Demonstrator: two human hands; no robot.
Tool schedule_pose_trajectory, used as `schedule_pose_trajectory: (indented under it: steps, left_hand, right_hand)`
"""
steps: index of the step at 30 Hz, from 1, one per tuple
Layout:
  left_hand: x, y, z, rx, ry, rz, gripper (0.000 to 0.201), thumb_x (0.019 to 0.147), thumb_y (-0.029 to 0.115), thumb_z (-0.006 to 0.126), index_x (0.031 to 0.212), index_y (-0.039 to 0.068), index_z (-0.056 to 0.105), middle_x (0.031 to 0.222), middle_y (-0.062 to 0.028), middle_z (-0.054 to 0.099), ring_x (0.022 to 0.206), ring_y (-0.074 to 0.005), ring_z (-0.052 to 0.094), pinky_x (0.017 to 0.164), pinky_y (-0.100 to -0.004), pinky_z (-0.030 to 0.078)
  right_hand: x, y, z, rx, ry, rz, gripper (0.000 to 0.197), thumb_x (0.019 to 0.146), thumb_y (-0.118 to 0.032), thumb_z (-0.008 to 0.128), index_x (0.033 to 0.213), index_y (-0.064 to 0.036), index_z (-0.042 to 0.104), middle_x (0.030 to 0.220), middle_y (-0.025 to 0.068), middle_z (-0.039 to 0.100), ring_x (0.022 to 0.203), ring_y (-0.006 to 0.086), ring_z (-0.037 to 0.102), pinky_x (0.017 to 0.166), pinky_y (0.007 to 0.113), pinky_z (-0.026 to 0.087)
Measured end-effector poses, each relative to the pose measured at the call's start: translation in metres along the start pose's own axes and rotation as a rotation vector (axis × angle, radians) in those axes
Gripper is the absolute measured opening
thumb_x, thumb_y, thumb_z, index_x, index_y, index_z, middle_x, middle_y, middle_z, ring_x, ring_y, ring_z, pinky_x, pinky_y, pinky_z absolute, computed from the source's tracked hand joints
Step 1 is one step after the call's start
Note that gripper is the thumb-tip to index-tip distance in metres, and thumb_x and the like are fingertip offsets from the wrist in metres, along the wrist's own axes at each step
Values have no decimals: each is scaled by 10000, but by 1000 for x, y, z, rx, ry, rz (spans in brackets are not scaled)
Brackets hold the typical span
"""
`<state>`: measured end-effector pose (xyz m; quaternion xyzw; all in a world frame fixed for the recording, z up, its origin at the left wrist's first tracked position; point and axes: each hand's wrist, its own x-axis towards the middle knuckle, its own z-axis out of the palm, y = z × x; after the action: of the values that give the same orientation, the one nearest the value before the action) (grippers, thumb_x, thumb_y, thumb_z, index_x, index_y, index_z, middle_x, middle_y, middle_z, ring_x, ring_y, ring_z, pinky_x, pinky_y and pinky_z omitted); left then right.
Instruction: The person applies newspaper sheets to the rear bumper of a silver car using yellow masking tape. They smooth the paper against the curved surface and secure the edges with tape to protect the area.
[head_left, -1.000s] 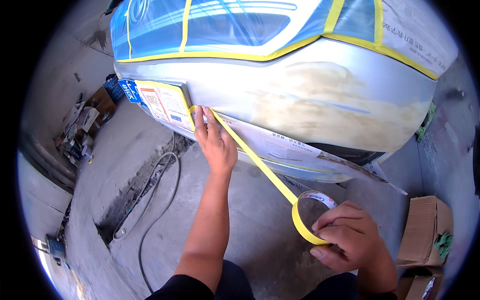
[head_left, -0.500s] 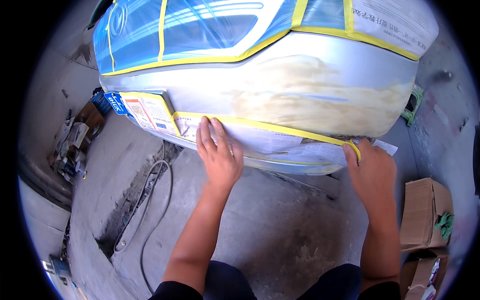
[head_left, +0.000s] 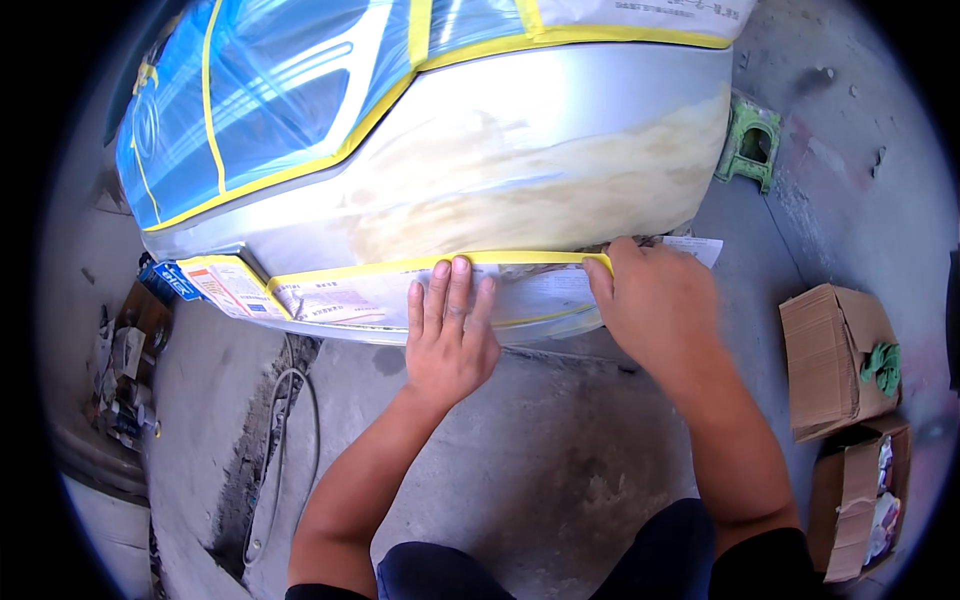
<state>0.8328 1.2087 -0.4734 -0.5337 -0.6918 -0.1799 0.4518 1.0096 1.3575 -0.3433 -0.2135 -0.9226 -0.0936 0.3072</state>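
A car bumper (head_left: pixel 580 105) with a sanded grey surface and beige filler patches spans the upper middle. Along its lower part runs a strip of yellow masking tape (head_left: pixel 365 270), edging a newspaper sheet (head_left: pixel 340 302) that covers the bumper's bottom. My left hand (head_left: pixel 450 345) lies with fingers stretched out on the paper, two fingertips touching the tape. Farther right, my right hand (head_left: pixel 665 305) is closed, its thumb and bent fingers pinching the tape near the bumper's corner. Its fingertips are partly hidden. A pale paper end (head_left: pixel 697 249) sticks out beyond that hand.
Blue plastic film (head_left: pixel 275 100) taped in yellow covers the car above. A green stool (head_left: pixel 752 145) stands beyond the bumper's right end. Cardboard boxes (head_left: pixel 830 365) sit at right, one with a green glove (head_left: pixel 881 368). A hose (head_left: pixel 316 420) lies by a floor channel at left.
My left hand has slid right along the tape, closer to my right hand. My right hand keeps its hold near the corner. The view has shifted right, so the car appears farther left.
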Motion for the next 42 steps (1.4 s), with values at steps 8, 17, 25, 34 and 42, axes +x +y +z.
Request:
schedule_pose_trajectory:
  steps: [8, 17, 25, 34, 42]
  left_hand:
    - [3, 1, -1, 68, -62, 58, 644, 772, 134, 610, 1409, 102, 525, 1522, -251, 390, 1421, -436, 348, 1152, -596, 230]
    - [5, 4, 1, 167, -104, 77, 703, 794, 186, 617, 1465, 85, 431, 1539, -303, 312, 1427, -486, 287, 1147, -627, 198]
    - [6, 7, 1, 110, -120, 93, 743, 781, 158, 611, 1485, 70, 389, 1548, -310, 285, 1430, -491, 276, 1150, -628, 182]
    - [49, 37, 20, -11, -88, 277, 648, 800, 94, 576, 1439, 76, 470, 1534, -252, 371, 1451, -407, 308, 1186, -553, 187]
    - [67, 62, 40, 65, -88, 330, 638, 816, 91, 546, 1445, 46, 452, 1542, -216, 384, 1467, -367, 302, 1198, -548, 155]
  right_hand:
    - [-43, 21, -22, 478, -35, -450, 162, 815, -212, 677, 763, -68, 621, 653, 130, 628, 608, 302, 630, 596, 425, 500]
    - [-30, 86, -6, -2, -186, 106, 424, 965, -413, 566, 843, -36, 715, 718, 143, 689, 681, 304, 685, 629, 434, 531]
    - [-6, 82, 6, -20, -90, 159, 409, 943, -402, 588, 784, -52, 729, 743, 132, 700, 715, 310, 692, 637, 420, 533]
    - [-1, 81, 13, -16, -64, 177, 405, 936, -421, 590, 782, -64, 704, 717, 140, 689, 708, 331, 681, 653, 446, 540]
    - [-27, 128, 31, -14, 171, -233, 359, 878, -408, 677, 726, -83, 656, 647, 93, 624, 648, 283, 633, 596, 407, 510]
